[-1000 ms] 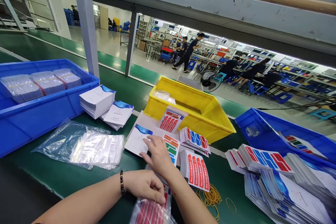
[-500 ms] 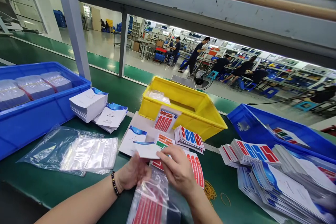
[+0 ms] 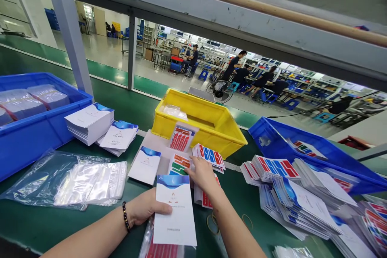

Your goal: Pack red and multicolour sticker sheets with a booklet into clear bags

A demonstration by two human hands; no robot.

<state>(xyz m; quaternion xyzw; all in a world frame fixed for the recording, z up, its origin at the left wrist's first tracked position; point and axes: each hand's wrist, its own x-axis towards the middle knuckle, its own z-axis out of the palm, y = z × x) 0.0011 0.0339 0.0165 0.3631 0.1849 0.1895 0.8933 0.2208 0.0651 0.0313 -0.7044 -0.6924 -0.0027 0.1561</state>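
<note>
My left hand [image 3: 148,208] grips a white instruction booklet [image 3: 175,225] with a blue top band, the thumb lying across its cover. Under the booklet is a clear plastic bag [image 3: 148,242] with red-printed labels in it. My right hand [image 3: 203,175] reaches over the sticker sheets, fingers apart, its fingertips at the edge of an orange and green sticker sheet [image 3: 178,164]. Beyond those fingertips lies a stack of red and blue sticker sheets [image 3: 209,155]. Another booklet [image 3: 145,165] lies to the left. Red label sheets [image 3: 207,198] are partly hidden beneath my right forearm.
Clear bags [image 3: 93,181] and booklet stacks [image 3: 89,121] lie at left by a blue bin [image 3: 39,137]. A yellow bin [image 3: 199,129] stands ahead. At right are a blue bin [image 3: 302,153] and more booklets [image 3: 305,205]. Rubber bands [image 3: 247,221] lie nearby. A metal shelf beam [image 3: 211,8] crosses overhead.
The booklet, tilted between both hands before, now lies face up in my left hand, closer to me. My right hand has let go and moved forward to the sticker sheets. The view has shifted right.
</note>
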